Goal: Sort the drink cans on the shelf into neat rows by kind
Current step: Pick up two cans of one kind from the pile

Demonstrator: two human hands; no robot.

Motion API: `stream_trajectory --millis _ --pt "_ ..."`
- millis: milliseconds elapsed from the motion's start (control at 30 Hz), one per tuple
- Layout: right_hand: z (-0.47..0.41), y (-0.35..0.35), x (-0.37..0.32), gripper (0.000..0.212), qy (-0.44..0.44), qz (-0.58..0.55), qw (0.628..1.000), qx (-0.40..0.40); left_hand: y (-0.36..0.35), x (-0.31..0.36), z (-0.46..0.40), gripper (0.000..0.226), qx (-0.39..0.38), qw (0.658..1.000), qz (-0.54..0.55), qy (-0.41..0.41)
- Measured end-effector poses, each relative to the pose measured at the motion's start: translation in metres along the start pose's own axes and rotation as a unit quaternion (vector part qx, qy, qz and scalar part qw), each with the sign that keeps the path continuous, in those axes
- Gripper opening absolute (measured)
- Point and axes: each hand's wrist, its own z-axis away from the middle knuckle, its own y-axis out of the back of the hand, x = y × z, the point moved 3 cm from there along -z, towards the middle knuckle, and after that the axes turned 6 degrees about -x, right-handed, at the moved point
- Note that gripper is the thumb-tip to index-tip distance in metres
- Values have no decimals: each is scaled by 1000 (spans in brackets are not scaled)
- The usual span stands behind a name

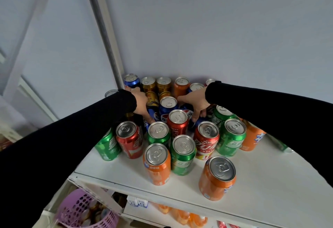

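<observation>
At the far left of the white metal shelf (261,188), a green aluminium drink can (108,146) and a red aluminium cola can (130,140) stand upright, just beside each other near the front edge. Above them the left hand (142,104), in a black sleeve (81,130), reaches forward and down into the cluster, its fingers curled round a blue aluminium cola can (152,117) that tilts among the others; gold cans (152,90) stand just behind it by the wall. Between the hands a second blue can (168,106) stands upright. The right hand (195,101) comes in from the right, thumb spread left, fingers bent down and gripping another blue can (193,121) low in the pack. Further right stand green cans (232,137) and an orange aluminium can (217,178) at the front. A pink perforated plastic basket (81,211) sits below.
</observation>
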Motion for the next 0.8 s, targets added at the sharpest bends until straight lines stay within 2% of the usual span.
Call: stream_trajectory --millis 67,200,267,400,533,633,800 --pt "4 1 -1 85 6 17 1000 11 0 0 1 110 2 1000 -1 -3" --pt "14 -2 -4 78 21 13 999 46 -1 0 2 108 11 999 24 -22" --pt "18 -3 0 70 26 21 997 77 -1 1 2 100 27 997 65 -42" --pt "26 -6 6 51 51 0 986 160 5 -1 10 65 90 983 126 -101" --pt "35 -9 6 46 62 64 961 260 1 -5 19 51 159 951 209 -161" --pt "40 -11 8 44 66 100 942 313 0 -8 30 43 220 936 216 -171" --pt "46 -13 12 44 85 103 933 335 -2 -14 39 30 194 927 251 -198"
